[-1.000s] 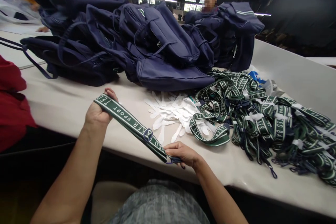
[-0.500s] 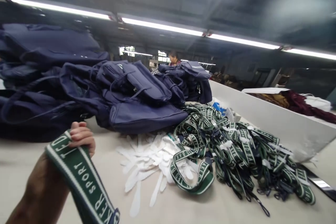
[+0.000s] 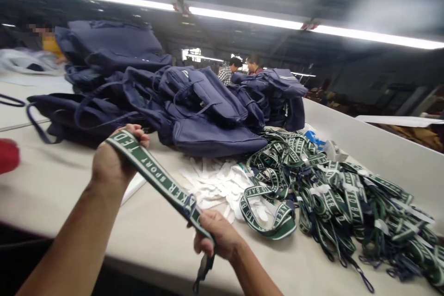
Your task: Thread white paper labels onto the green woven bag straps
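Note:
A green strap (image 3: 157, 174) with white lettering and pale edges is stretched slantwise between my two hands. My left hand (image 3: 116, 159) is closed around its upper end. Lower down and to the right, my right hand (image 3: 218, 233) pinches the other end, just past a dark blue loop wrapped round the strap. A dark clip with a small cord (image 3: 204, 270) dangles under my right hand. To the right lies a heap of similar green straps (image 3: 326, 189), many bound with white strips. One looped strap (image 3: 268, 226) rests at the heap's near side.
Navy bags (image 3: 211, 101) are piled along the back of the table (image 3: 163, 254). White paper-like strips (image 3: 225, 185) are scattered before them. A white partition (image 3: 381, 148) borders the right side. Something red (image 3: 9, 155) sits at the left edge. Other people (image 3: 231, 69) are in the background.
My right hand has come into view and grips the strap's lower end. The strap, hanging from my left hand before, is now drawn out straight. The view has turned left.

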Available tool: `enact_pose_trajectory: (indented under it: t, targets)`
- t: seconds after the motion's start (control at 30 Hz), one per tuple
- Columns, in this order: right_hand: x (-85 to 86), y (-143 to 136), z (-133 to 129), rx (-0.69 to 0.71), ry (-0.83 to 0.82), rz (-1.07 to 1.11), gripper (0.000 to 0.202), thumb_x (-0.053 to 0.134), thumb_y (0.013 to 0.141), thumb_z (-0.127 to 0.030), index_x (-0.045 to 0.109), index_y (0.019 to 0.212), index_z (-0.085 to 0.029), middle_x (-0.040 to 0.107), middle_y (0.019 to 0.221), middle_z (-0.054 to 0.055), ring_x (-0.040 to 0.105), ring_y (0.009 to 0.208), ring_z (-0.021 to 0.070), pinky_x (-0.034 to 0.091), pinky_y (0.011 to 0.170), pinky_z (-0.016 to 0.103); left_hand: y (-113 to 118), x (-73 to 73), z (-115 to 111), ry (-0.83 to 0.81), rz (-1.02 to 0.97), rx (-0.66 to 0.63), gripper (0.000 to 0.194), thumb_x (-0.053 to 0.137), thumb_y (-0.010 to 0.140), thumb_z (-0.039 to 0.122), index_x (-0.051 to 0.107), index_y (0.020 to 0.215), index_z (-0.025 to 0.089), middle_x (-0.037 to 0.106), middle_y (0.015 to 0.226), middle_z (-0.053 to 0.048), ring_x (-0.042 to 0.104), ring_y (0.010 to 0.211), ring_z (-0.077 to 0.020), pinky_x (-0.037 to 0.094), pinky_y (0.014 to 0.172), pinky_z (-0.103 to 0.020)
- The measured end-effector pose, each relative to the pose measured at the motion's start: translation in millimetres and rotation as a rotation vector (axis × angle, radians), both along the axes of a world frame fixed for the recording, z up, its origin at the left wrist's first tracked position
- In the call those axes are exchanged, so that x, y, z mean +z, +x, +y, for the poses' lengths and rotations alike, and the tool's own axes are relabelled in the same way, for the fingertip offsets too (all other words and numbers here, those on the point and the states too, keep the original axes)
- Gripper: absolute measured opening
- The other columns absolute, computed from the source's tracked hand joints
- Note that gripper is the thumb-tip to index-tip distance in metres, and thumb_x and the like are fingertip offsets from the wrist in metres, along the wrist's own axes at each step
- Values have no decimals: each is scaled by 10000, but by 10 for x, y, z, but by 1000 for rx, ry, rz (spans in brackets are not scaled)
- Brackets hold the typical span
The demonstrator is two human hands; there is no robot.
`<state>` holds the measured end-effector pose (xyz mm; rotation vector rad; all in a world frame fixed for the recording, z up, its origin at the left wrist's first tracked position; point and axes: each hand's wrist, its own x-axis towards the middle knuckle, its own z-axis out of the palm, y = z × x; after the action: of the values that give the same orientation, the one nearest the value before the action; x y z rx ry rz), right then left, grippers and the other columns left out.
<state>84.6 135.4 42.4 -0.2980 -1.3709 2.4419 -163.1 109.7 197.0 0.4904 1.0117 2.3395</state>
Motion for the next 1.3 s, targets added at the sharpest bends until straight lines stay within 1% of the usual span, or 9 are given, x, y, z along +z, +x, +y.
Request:
enact_pose_trajectory:
  t: [0.13,0.23,0.33,0.43,0.6,0.77,0.9,1.13,1.3]
  targets:
    - [397,139,97,-158,10,120,378,696,840,-504,582,788,-148,403,311,-110,260,271,34,327,431,188,-153,-447,-144,-361,131,-67,119,670,637,-1,670,723,82,671,610,-84,638,535,-179,524,496,-245]
    - [613,177,175,-199,18,160,374,694,851,-460,525,682,-173,373,300,-119,237,270,31,323,439,197,-102,-704,-428,-562,243,-263,431,843,454,-14,743,864,76,742,877,-196,713,768,-295,562,582,-287]
    - [725,126,201,-165,21,144,399,699,842,-457,487,643,-184,376,304,-119,241,274,28,334,446,195,110,-725,-705,-533,470,-411,769,909,428,66,708,1150,237,620,1330,-143,533,1279,-312,507,963,-309]
    - [776,9,176,-80,23,138,384,689,846,-455,507,652,-178,395,310,-113,256,274,29,340,447,192,420,-654,-799,-428,766,-513,975,910,486,113,549,1361,348,488,1481,-49,379,1407,-267,321,1149,-313]
    - [793,-84,120,-48,70,114,342,656,870,-472,581,762,-156,450,358,-99,327,304,37,386,474,192,860,-770,-653,-389,833,-308,550,757,766,325,620,1292,243,651,1264,-77,568,1211,-298,425,1069,-372]
    - [628,-38,57,-49,182,-17,398,684,832,-499,625,1058,-176,620,659,-25,540,506,85,431,501,196,1004,-935,-582,-304,351,-269,375,659,851,373,651,1173,181,705,1110,-90,667,1007,-252,543,899,-371]
    - [373,-99,-90,-307,366,-64,306,699,819,-462,630,868,-168,573,713,-24,498,592,89,408,556,207,1078,-909,-540,-256,52,-279,329,688,819,279,641,1128,180,729,1027,-87,703,922,-228,583,782,-334]
    - [166,-52,-236,-477,493,-218,341,613,876,-464,531,703,-182,447,660,-38,423,602,109,348,555,231,1032,-1065,-508,-225,781,-23,260,591,901,248,640,1151,196,703,1097,-80,691,970,-203,544,851,-296]
    - [263,105,-283,-696,803,-183,241,622,895,-364,581,737,-187,543,1059,58,522,1032,187,411,944,329,1085,-1027,-559,-190,1000,57,297,607,883,245,641,1177,216,715,1047,-72,681,960,-225,534,886,-355]
